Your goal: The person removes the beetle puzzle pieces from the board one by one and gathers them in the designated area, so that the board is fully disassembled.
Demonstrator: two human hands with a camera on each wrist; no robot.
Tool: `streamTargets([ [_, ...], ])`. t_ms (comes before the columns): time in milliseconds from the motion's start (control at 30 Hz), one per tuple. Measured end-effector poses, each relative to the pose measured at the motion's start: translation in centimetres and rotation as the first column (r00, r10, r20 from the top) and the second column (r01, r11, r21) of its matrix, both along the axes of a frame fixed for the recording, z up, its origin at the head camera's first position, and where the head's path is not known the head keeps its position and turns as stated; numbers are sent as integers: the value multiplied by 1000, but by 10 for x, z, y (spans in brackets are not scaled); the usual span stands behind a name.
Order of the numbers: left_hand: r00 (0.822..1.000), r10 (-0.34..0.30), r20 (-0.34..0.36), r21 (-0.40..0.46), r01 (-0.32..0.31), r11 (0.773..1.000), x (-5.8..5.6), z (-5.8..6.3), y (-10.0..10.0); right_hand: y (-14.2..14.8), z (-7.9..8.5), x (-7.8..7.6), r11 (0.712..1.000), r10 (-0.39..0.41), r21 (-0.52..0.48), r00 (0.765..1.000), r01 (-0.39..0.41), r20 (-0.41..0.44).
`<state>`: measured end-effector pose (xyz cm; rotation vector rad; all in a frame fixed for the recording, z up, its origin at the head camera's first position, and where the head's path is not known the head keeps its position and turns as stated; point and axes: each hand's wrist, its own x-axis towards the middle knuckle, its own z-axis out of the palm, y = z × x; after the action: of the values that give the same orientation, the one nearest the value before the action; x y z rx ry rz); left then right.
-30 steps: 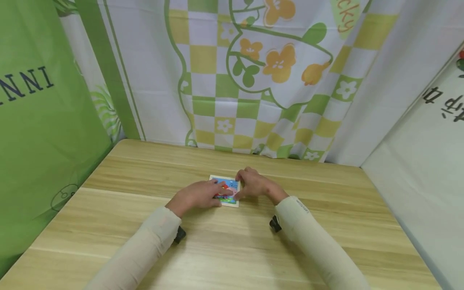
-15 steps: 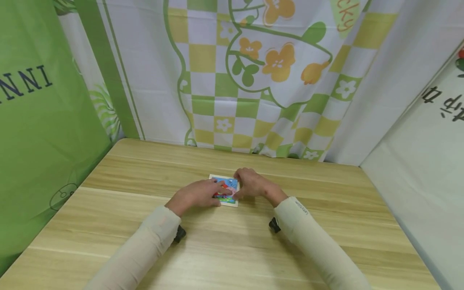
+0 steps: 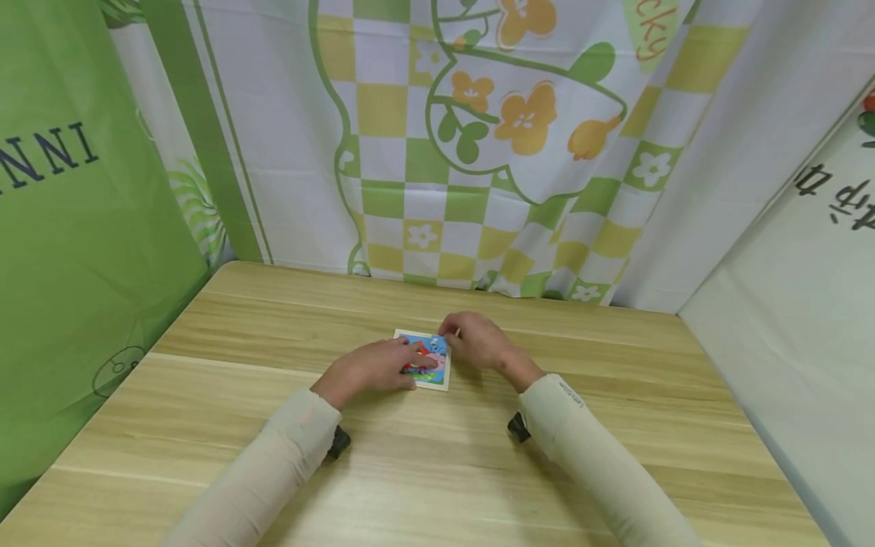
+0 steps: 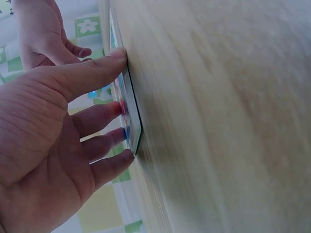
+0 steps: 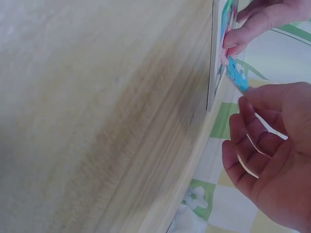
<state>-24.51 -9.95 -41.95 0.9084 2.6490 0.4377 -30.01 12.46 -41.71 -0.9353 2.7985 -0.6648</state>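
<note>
A small square picture puzzle (image 3: 440, 378) with a pale frame lies flat on the wooden table, showing a pink and red cartoon figure on blue and green. My left hand (image 3: 379, 365) rests over its left part, fingers spread, fingertips on the picture and thumb at the near edge in the left wrist view. Between thumb and forefinger, my right hand (image 3: 481, 342) pinches a blue puzzle piece (image 5: 237, 74) at the upper right of the puzzle. That piece is tilted up from the board, its lower end close to the picture. The left fingers cover part of the picture.
The wooden table (image 3: 424, 471) reaches back to a checked, flowered curtain (image 3: 437, 152). A green cloth (image 3: 89, 251) hangs at the left, a white one (image 3: 793, 319) at the right. Black wrist cameras sit under both sleeves.
The right hand has shifted slightly up and away from the puzzle's right edge, now pinching the blue piece raised at the upper right. The left hand has stayed in place.
</note>
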Motion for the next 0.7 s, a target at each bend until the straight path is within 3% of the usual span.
streamTargets([
  [233,999,-3,39,1,3,1000,-1,0,0,0,1,1,999,-38,-38,999,37,-18],
  [700,1000,2,8,-4,-2,1000,0,1,2,26,1,1,987,-141,-79,990,140,-3],
])
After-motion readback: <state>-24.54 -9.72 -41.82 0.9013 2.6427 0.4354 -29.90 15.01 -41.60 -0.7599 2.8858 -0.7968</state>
